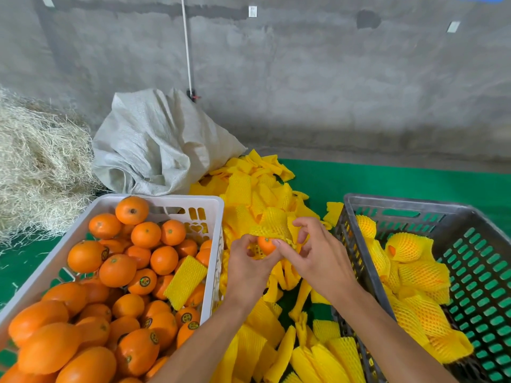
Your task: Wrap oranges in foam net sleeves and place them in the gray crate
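Here, midway through a sleeving, a person's two bare hands meet over a heap of yellow foam nets. The left hand [249,265] cups an orange [266,245] from below, fingers curled round the fruit and the net bunched about it, apparently to steady it while the net goes on. The right hand [309,254] pinches the edge of the foam net sleeve [272,226], thumb and forefinger narrowed on the mesh, seemingly to stretch the mouth and draw it down. The sleeve stands up beyond the fingertips, and the orange shows bare at its near side, so the wrap looks only partly done.

To the left of the left hand sits the white crate [213,201], heaped with unwrapped oranges [117,270], many bearing small round stickers; one flat stray sleeve [185,281] lies on the fruit near that hand's wrist. Its closeness likely keeps fresh fruit within an easy reach.

To the right of the right hand stands the gray crate [401,204], its slotted floor still largely visible. Several wrapped oranges [423,275] lie along the side nearest the hand, which suggests the job is in its early stretch.

Beneath and beyond both hands spreads the pile of loose sleeves [249,189] on a green mat [387,181]. Further off, past the fingertips, slump a woven sack [154,145] and a mound of straw [36,161] against a concrete wall [304,78].
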{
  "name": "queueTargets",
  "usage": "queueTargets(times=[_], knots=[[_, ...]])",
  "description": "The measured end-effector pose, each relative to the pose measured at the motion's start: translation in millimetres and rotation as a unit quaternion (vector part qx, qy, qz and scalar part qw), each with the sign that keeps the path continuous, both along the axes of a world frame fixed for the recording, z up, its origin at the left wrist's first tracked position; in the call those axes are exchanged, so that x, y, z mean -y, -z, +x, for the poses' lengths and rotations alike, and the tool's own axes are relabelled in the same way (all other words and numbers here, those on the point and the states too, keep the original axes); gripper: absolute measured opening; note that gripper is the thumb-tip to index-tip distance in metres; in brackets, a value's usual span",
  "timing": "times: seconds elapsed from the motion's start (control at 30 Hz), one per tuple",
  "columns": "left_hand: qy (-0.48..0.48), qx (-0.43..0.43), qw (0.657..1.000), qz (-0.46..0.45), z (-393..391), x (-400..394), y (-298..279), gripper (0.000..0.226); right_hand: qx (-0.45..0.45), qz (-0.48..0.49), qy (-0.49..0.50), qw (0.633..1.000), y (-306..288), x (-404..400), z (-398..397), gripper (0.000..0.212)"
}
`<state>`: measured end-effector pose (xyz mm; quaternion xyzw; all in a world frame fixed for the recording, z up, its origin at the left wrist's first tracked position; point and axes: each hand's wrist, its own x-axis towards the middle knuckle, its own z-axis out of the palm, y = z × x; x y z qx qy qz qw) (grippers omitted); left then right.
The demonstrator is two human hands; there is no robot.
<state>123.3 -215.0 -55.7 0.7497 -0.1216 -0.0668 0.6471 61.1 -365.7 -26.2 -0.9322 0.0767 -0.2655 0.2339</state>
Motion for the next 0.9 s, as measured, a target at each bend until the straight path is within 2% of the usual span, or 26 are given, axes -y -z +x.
queueTargets(times=[0.07, 0.13, 0.23, 0.33, 0.4, 0.5, 0.57, 0.7, 0.77, 0.83, 0.9], knots=[[0.016, -0.035, 0.998, -0.052, -1.0, 1.1, -2.6, 0.037, -0.054, 0.031, 0.013, 0.998, 1.3, 1.0, 1.5, 0.062], [0.027, -0.089, 0.987, -0.129, -2.7, 3.4, -6.7, 0.033, -0.076, 0.048, -0.008, 0.996, 0.3, -2.7, 1.5, 0.061], [0.015, -0.169, 0.967, -0.188, 1.5, 5.0, -7.0, 0.005, -0.044, 0.024, -0.017, 0.999, -1.8, -8.8, 1.1, 0.048], [0.003, -0.226, 0.950, -0.215, 5.3, 6.9, -1.5, 0.025, -0.055, -0.019, 0.005, 0.998, -1.1, -10.1, 2.7, 0.031], [-0.010, -0.239, 0.945, -0.222, 5.6, 6.6, 2.3, 0.031, -0.068, -0.044, 0.012, 0.997, -0.8, -11.1, 2.9, 0.025], [-0.021, -0.212, 0.952, -0.218, 6.8, 4.5, 3.6, 0.017, -0.048, -0.077, -0.012, 0.996, -2.6, -14.7, 2.9, 0.018], [-0.032, -0.191, 0.953, -0.234, 9.1, 2.2, 3.9, 0.017, -0.030, -0.099, -0.043, 0.994, -4.2, -18.0, 3.3, 0.014], [-0.049, -0.181, 0.958, -0.218, 9.5, 1.6, 4.7, 0.013, 0.017, -0.146, -0.089, 0.985, -4.5, -19.1, -0.5, 0.016], [-0.032, -0.159, 0.967, -0.195, 9.4, 3.2, 6.7, 0.011, 0.053, -0.150, -0.099, 0.982, -4.2, -18.2, -2.6, 0.027], [-0.010, -0.169, 0.967, -0.192, 10.1, 3.7, 6.9, 0.018, 0.061, -0.069, -0.075, 0.993, -4.5, -18.2, -2.8, 0.044], [0.000, -0.196, 0.959, -0.203, 12.2, 3.6, 9.1, 0.028, 0.012, 0.031, -0.029, 0.999, -2.3, -15.4, -1.6, 0.060]])
